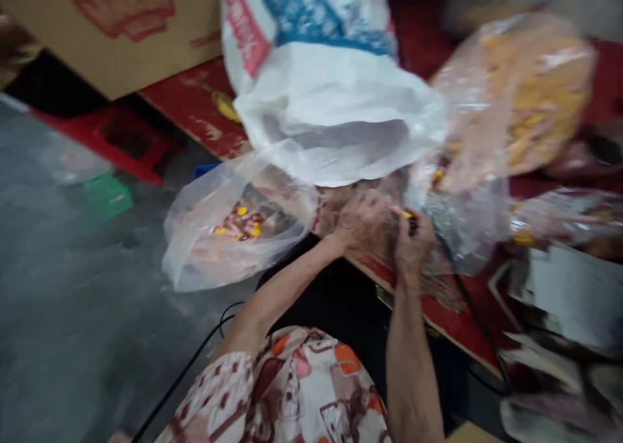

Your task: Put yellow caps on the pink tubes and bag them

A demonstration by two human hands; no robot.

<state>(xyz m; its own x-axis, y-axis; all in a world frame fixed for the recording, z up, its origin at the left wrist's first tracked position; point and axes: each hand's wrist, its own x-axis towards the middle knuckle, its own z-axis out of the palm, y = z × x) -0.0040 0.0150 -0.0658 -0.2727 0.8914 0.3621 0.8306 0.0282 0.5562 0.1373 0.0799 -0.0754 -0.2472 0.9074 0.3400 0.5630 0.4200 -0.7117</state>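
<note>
Bare forearms (pixel 294 279) reach forward, the left hand (pixel 361 219) beside the curled right hand (pixel 416 240).

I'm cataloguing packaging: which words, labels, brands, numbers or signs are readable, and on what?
Brown cardboard box: large red lettering, possibly "MA…", the rest blurred; smaller red print unreadable.
White plastic bag with red and blue print: marks on the red band too blurred to read.

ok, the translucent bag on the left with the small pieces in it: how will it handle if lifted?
Probably floppy: the translucent bag has thin-looking, creased walls. Likely light for its size, since the small pieces occupy only a little of it. They look loose, so they'd probably slide if it tilts.
</note>
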